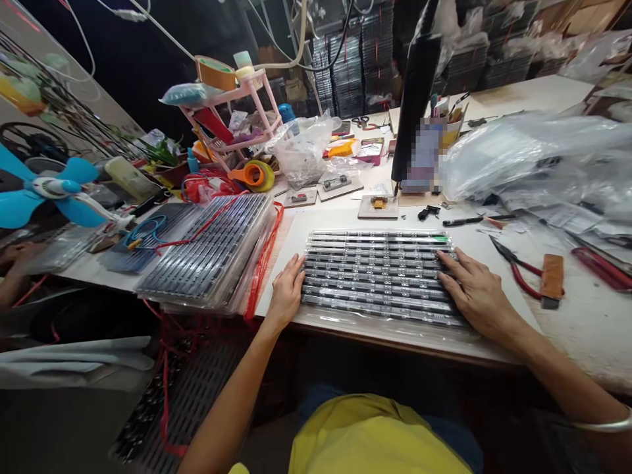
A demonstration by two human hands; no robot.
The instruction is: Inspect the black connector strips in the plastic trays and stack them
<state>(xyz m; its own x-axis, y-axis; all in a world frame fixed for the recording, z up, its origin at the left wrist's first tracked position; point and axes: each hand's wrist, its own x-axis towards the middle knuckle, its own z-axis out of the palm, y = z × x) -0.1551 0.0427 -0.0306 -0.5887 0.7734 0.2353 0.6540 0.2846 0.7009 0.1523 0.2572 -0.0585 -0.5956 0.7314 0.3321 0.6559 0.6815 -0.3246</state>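
Observation:
A flat row of several long dark LED strips (378, 273) lies on a clear plastic sheet on the white table (577, 322) in front of me. My left hand (286, 293) presses against the left ends of the strips, fingers curled on their edge. My right hand (474, 289) rests flat on the right ends, fingers spread over the strips. Both hands touch the row from opposite sides; neither lifts it.
A stack of similar strips in plastic (212, 253) sits left, tied with red cord. Red-handled pliers (518, 266), a brown block (552, 280) and a black pen (469, 220) lie right. A blue fan (49, 191), pink rack (232, 112) and plastic bags (538, 158) crowd the back.

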